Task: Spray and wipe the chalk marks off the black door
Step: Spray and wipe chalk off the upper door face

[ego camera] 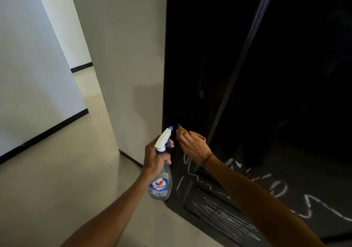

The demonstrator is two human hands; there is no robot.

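Head view caught it: left hand (155, 156) gripped the spray bottle (161, 172), right hand (194, 147) pressed a cloth (182, 129) against the black door (266, 94), chalk marks (224, 218) below.

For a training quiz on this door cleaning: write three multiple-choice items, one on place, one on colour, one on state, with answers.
1. Where are the white chalk marks on the black door?
A lower part
B top
C none

2. What colour is the trigger of the clear plastic spray bottle?
A red
B blue
C green

3. What is the right hand doing?
A hanging idle
B holding the bottle
C pressing a tan cloth to the door

Answers: A, scribbles lie low on the door; B, blue shows under the white head; C, the cloth is under its fingers, while the left hand grips the bottle.
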